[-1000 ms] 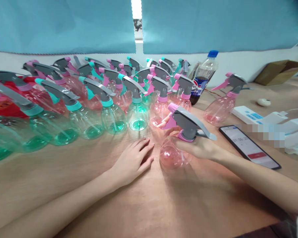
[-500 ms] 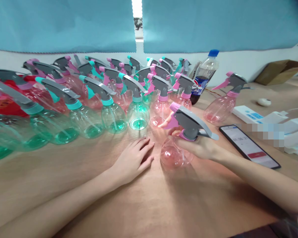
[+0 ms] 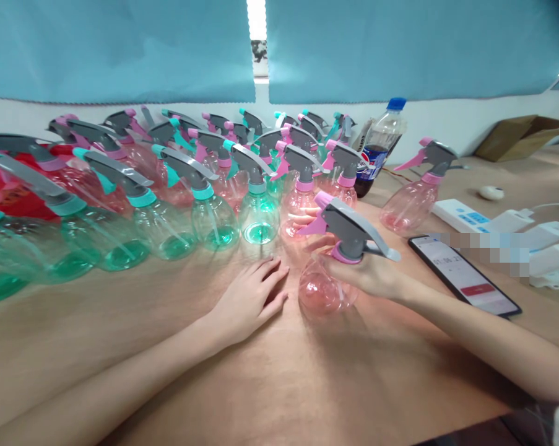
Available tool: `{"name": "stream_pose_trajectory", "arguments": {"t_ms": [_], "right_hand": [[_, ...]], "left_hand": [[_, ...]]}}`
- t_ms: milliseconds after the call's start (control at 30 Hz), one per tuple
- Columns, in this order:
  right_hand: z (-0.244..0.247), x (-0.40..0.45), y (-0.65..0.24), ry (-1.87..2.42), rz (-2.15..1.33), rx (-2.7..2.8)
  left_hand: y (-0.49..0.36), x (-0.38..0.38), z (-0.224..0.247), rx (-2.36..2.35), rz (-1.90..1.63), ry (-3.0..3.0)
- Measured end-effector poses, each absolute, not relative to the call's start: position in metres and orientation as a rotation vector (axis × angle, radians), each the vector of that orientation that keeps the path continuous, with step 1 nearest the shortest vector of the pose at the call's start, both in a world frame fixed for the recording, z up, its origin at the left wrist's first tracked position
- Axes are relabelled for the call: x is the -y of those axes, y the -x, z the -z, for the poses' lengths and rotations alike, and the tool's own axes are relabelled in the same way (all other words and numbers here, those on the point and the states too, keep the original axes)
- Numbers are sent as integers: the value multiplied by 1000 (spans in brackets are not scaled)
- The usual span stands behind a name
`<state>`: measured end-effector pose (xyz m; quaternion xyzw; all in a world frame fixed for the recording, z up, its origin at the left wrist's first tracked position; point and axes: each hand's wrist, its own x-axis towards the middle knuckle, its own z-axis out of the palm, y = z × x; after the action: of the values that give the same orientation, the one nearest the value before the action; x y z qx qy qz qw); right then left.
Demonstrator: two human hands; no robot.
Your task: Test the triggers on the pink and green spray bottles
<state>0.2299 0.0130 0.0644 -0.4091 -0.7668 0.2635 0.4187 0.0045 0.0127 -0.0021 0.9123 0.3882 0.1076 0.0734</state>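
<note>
My left hand (image 3: 249, 303) lies flat on the wooden table (image 3: 260, 396), fingers a little apart, holding nothing. Just right of it, my right hand (image 3: 372, 275) is around the neck of a pink spray bottle (image 3: 325, 291) with a grey and pink trigger head. Some of its fingers reach out behind the trigger. In front of my hands stand several green spray bottles (image 3: 214, 226) with teal collars and several pink ones (image 3: 298, 201). Another pink spray bottle (image 3: 411, 201) stands apart at the right.
A phone (image 3: 465, 275) lies right of my right hand, near a white power strip (image 3: 460, 217) with plugs. Farther back are a cola bottle (image 3: 376, 148), a small white object (image 3: 491, 192) and a cardboard box (image 3: 515, 139). Red packaging (image 3: 19, 198) lies at the left.
The fingers of my right hand by the trigger have spread out, and the held bottle has shifted very slightly left. My left hand has stayed where it was.
</note>
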Motion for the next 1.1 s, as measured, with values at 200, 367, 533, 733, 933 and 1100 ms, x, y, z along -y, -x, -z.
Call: {"name": "stream_pose_trajectory", "arguments": {"t_ms": [200,367,533,733,933,1100], "right_hand": [[-65,-13,-230,973,-734,1924],[-65,-14,-229,914,-759,1902],[-65,-16,-228,909,-774,1901],[-65,-15,-229,950,-755,1915],[-68,-13,-227,975,-762,1893],[-68,-13,-227,976,-771,1885]], "left_hand": [[-5,-12,1,-1180,-295,-2733],[-5,-12,0,-1182,-295,-2738],[-5,-13,1,-1171,-312,-2728],[-5,-13,1,-1169,-334,-2729],[-5,-12,0,-1168,-348,-2728],[-5,-12,0,-1168,-325,-2715]]}}
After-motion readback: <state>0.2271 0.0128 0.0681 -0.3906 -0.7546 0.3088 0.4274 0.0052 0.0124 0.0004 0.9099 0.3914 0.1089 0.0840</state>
